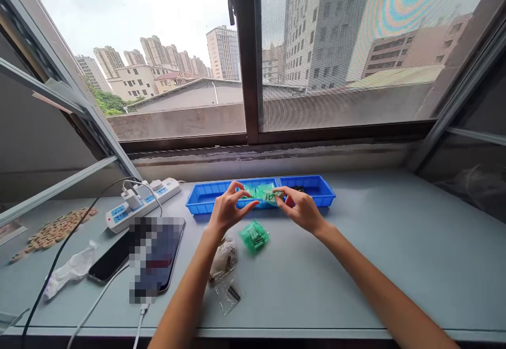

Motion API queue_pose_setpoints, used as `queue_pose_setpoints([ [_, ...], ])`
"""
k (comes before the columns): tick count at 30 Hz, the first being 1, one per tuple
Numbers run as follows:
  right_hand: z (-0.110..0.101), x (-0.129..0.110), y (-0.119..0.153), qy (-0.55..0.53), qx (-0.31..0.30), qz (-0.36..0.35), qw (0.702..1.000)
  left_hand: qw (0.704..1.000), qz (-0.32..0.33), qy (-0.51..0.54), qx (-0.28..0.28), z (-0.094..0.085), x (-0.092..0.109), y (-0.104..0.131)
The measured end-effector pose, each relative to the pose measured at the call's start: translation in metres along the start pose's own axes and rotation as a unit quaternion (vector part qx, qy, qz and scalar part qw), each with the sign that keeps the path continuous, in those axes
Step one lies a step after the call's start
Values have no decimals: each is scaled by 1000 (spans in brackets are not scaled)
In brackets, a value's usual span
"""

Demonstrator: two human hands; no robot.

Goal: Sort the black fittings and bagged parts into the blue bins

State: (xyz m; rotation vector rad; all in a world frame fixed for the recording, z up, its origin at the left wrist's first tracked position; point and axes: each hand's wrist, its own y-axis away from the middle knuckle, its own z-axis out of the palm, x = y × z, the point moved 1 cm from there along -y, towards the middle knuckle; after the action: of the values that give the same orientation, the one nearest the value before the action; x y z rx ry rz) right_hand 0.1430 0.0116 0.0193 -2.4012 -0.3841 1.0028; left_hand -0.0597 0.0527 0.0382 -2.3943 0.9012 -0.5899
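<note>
Green packet (270,196), marked with dark strokes, is clamped between the thumb and fingers of the right hand (300,209), above the blue tray (202,207). The left hand (227,209) is just left of it, thumb and forefinger apart, with nothing seen between them. Beneath the hands, more green film (249,190) shows inside the tray; dark pieces (297,187), too small to identify, lie in its right-hand portion. Nearer the viewer, a second packet (254,236), also green and holding slender pieces, rests on the surface (356,275) between the forearms. Beside the left forearm, which partly covers it, is a clear bag (224,257) with mixed contents; just below it lies a smaller bag (230,292) containing dark rods. Farther left are a tablet (164,264), partly masked by pixel blocks, and a phone (110,259). Behind these, a power strip (144,205) stands at a slant, with plugs and cables attached. At the far left are a crumpled tissue (73,271) and a spread of tan pieces (59,231). Beyond the surface, a window (252,75) with a dark frame faces tall buildings (332,27) under a pale sky.
</note>
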Motion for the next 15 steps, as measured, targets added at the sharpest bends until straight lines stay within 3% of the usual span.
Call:
queue_pose_setpoints([
  [7,0,0,3,21,17,-81,996,999,25,17,20,10,8,0],
  [15,-3,-1,5,100,2,-169,980,993,72,11,89,16,13,3],
])
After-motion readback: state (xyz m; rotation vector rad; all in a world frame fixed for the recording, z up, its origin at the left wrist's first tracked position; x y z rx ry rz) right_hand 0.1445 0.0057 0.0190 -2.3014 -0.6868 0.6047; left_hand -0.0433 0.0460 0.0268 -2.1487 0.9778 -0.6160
